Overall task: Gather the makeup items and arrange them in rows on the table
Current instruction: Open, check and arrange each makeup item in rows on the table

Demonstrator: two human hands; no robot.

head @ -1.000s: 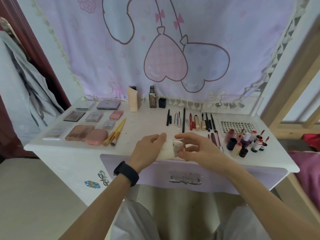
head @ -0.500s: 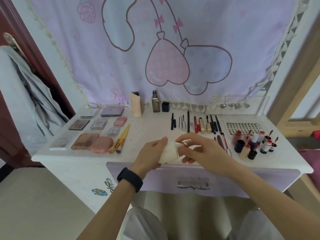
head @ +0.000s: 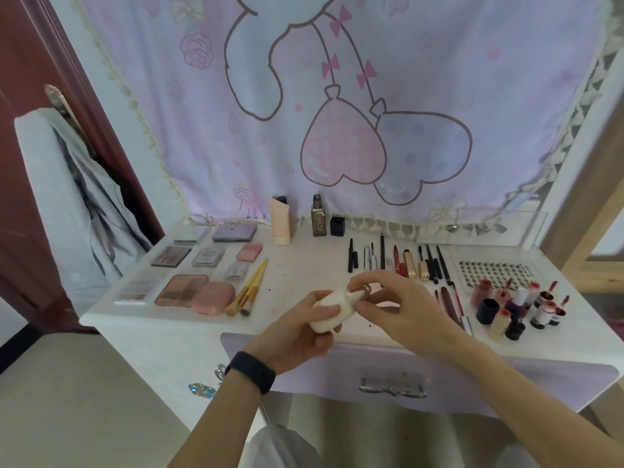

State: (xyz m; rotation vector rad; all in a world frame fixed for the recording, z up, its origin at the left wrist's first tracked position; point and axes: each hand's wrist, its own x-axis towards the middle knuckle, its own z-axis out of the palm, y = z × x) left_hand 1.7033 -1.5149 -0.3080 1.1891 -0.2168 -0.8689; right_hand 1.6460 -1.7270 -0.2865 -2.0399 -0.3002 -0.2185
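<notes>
Makeup items, as laid out on the white dressing table (head: 304,265), seen from where I stand.

Held item: one white bottle (head: 332,309), tilted, raised just above the table's front edge, over the lilac drawer (head: 472,383). The left hand (head: 297,332) grips its body with fingers curled round it; a black wristband (head: 250,368) sits on that wrist. The right hand (head: 401,305) pinches the bottle's gold-toned top between thumb and fingertips. Whether that top is a cap or a collar I cannot tell; it is small and partly covered.

Left group, in rows:
- purple palette (head: 234,232) at the back
- brown eyeshadow palette (head: 170,256) and a grey one (head: 207,257) beside it
- small pink case (head: 249,252)
- large blush palette (head: 181,290), touching a rounded pink compact (head: 213,297)
- yellow-handled brushes (head: 251,288) lying slantwise just right of the compact

Back edge, upright: peach tube (head: 280,221), glass bottle (head: 319,219), black cube (head: 337,226).

Centre right: row of pencils and slim tubes (head: 398,261) lying side by side, pointing away from the person.

Right side: dotted sheet (head: 493,271) lying flat; in front of it, a cluster of small bottles (head: 520,309) standing close together. Clear tray (head: 483,228) behind.

Surroundings: lilac cloth (head: 337,96) with heart balloons hung behind the table; grey garment (head: 67,184) hanging at the far left.
</notes>
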